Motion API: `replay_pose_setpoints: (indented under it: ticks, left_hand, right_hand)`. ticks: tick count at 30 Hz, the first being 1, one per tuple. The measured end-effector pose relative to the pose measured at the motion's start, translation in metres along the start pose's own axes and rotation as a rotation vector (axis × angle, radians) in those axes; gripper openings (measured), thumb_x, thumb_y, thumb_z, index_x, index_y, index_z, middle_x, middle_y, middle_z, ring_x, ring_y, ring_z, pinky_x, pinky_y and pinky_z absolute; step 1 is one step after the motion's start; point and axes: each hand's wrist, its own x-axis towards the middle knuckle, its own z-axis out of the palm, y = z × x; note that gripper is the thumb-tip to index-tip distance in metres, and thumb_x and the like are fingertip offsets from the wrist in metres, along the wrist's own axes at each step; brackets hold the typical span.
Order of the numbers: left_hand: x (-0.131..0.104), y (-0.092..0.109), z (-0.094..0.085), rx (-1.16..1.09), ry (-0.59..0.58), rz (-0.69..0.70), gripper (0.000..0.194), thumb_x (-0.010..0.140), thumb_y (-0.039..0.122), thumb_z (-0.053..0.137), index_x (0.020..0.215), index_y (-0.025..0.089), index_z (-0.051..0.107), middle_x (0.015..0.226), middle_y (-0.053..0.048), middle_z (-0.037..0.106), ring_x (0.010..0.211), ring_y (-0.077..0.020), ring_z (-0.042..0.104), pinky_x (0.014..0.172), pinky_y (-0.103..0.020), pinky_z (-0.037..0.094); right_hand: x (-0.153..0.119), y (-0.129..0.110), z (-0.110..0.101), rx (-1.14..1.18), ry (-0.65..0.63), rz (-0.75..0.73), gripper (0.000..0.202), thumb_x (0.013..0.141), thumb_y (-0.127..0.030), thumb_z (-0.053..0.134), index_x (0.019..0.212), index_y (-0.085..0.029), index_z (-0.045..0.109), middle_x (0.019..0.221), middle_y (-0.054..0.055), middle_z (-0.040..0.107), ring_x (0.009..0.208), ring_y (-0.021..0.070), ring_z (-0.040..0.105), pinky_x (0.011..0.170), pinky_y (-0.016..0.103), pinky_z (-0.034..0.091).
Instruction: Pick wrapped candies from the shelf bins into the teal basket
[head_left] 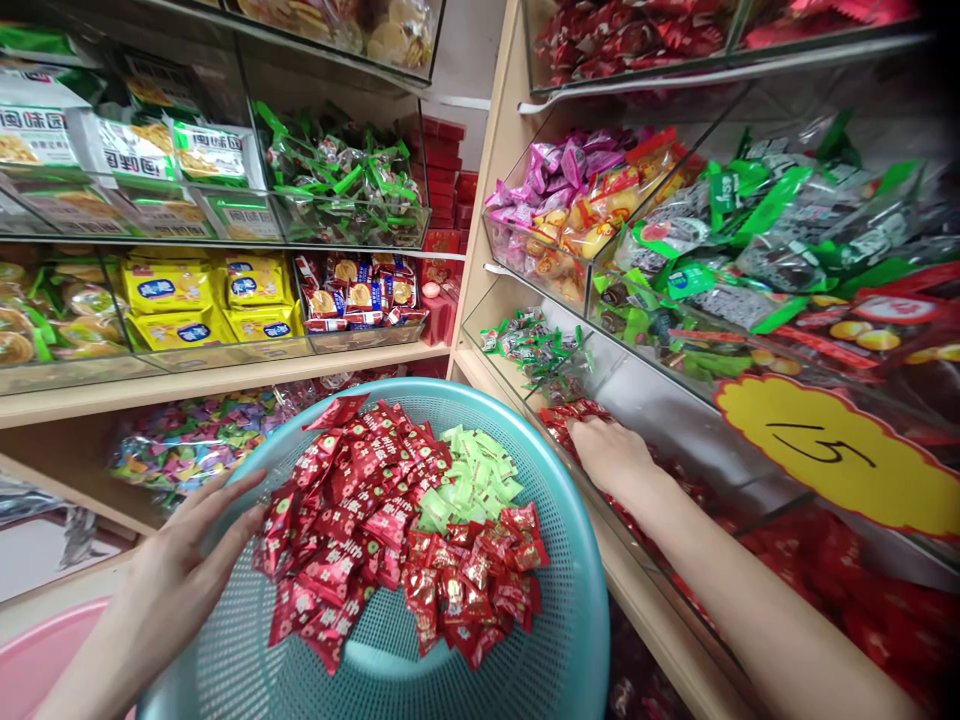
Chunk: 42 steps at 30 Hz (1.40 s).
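Note:
A turquoise plastic basket (581, 590) with mesh walls holds three groups of wrapped sweets. Dark red packets (337, 510) fill its left side, pale green sachets (476, 475) lie at the back right, and shiny red candies (465, 585) sit at the front right. My left hand (169, 575) rests over the basket's left rim, fingers stretched and apart, with no sweets in it. Over on the right, my right hand (611, 455) reaches down into a clear shelf bin of red wrapped candies (574, 410). Its fingertips are among those candies and mostly hidden, so their grip does not show.
Clear bins with green-wrapped sweets (536, 345), yellow packets (176, 300) and purple candies (562, 165) line both shelves. A yellow price tag (840, 450) marked 15 hangs at right. Below left are a bag of colourful pieces (202, 440) and a pink tub (56, 660).

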Motion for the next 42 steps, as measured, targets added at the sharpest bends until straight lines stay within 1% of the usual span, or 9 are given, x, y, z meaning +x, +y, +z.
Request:
replay_pose_setpoints:
  ticks: [6, 15, 19, 21, 24, 27, 30, 37, 42]
  left_hand:
    - [0.000, -0.005, 0.001, 0.055, 0.032, 0.042, 0.055, 0.070, 0.058, 0.042, 0.111, 0.026, 0.059, 0.119, -0.004, 0.059, 0.109, -0.0264, 0.053, 0.089, -0.040, 0.045]
    - [0.001, -0.003, 0.001, 0.058, 0.050, 0.015, 0.055, 0.068, 0.060, 0.041, 0.108, 0.029, 0.061, 0.115, -0.004, 0.061, 0.105, -0.0270, 0.056, 0.079, -0.038, 0.051]
    - [0.002, -0.001, 0.001, 0.038, 0.031, 0.009, 0.056, 0.067, 0.060, 0.042, 0.108, 0.027, 0.061, 0.114, -0.005, 0.062, 0.105, -0.0271, 0.057, 0.081, -0.039, 0.050]
    - [0.001, 0.001, 0.000, 0.030, 0.018, 0.009, 0.057, 0.068, 0.060, 0.042, 0.109, 0.026, 0.060, 0.116, -0.005, 0.060, 0.107, -0.0269, 0.055, 0.082, -0.038, 0.050]
    - [-0.001, 0.004, -0.003, 0.038, 0.014, -0.001, 0.056, 0.069, 0.059, 0.042, 0.109, 0.025, 0.061, 0.119, -0.005, 0.058, 0.111, -0.0274, 0.052, 0.080, -0.037, 0.051]
    - [-0.002, 0.005, -0.003, 0.033, 0.011, -0.004, 0.058, 0.069, 0.059, 0.042, 0.110, 0.023, 0.060, 0.125, -0.007, 0.054, 0.113, -0.0282, 0.050, 0.075, -0.036, 0.053]
    - [-0.002, 0.006, -0.002, 0.023, -0.003, -0.018, 0.058, 0.069, 0.059, 0.043, 0.112, 0.023, 0.059, 0.129, -0.007, 0.050, 0.113, -0.0282, 0.050, 0.071, -0.035, 0.054]
    - [-0.002, 0.010, -0.003, 0.011, -0.005, -0.010, 0.057, 0.070, 0.059, 0.042, 0.111, 0.024, 0.059, 0.123, -0.005, 0.056, 0.114, -0.0261, 0.050, 0.074, -0.032, 0.052]
    - [-0.001, 0.003, -0.001, 0.010, 0.005, 0.008, 0.057, 0.069, 0.059, 0.041, 0.112, 0.024, 0.058, 0.123, -0.005, 0.056, 0.116, -0.0255, 0.048, 0.080, -0.034, 0.050]
  right_hand:
    - [0.000, 0.003, 0.000, -0.006, 0.006, 0.008, 0.032, 0.085, -0.011, 0.032, 0.101, -0.016, 0.059, 0.106, 0.015, 0.059, 0.099, 0.0213, 0.056, 0.077, 0.032, 0.040]
    - [-0.009, 0.016, -0.019, -0.059, 0.097, 0.021, 0.039, 0.080, -0.003, 0.028, 0.106, -0.016, 0.055, 0.098, 0.015, 0.062, 0.091, 0.0246, 0.059, 0.067, 0.031, 0.039]
    - [-0.018, 0.027, -0.030, -0.022, 0.196, 0.028, 0.033, 0.081, -0.010, 0.034, 0.106, -0.020, 0.054, 0.093, 0.012, 0.063, 0.085, 0.0245, 0.060, 0.063, 0.031, 0.037]
    - [-0.026, 0.027, -0.034, 0.042, 0.258, -0.025, 0.029, 0.083, -0.017, 0.038, 0.106, -0.022, 0.055, 0.095, 0.009, 0.063, 0.087, 0.0230, 0.059, 0.066, 0.030, 0.037]
    - [-0.042, 0.018, -0.042, 0.260, 0.297, -0.235, 0.024, 0.084, -0.023, 0.041, 0.101, -0.024, 0.058, 0.095, 0.004, 0.063, 0.089, 0.0189, 0.056, 0.071, 0.028, 0.038]
    - [-0.055, 0.004, -0.047, 0.537, 0.203, -0.471, 0.020, 0.084, -0.028, 0.044, 0.092, -0.024, 0.062, 0.090, 0.001, 0.064, 0.083, 0.0153, 0.056, 0.071, 0.025, 0.039]
    - [-0.058, -0.014, -0.040, 0.714, 0.062, -0.593, 0.016, 0.081, -0.025, 0.049, 0.086, -0.023, 0.064, 0.082, -0.001, 0.064, 0.075, 0.0126, 0.056, 0.068, 0.024, 0.040]
    - [-0.043, -0.058, -0.001, 0.853, -0.068, -0.629, 0.011, 0.075, -0.017, 0.054, 0.077, -0.019, 0.064, 0.078, 0.000, 0.064, 0.071, 0.0112, 0.056, 0.064, 0.023, 0.040]
    - [-0.040, -0.072, 0.015, 0.830, -0.116, -0.635, 0.013, 0.073, -0.015, 0.053, 0.077, -0.019, 0.064, 0.075, 0.000, 0.064, 0.069, 0.0111, 0.056, 0.062, 0.022, 0.039]
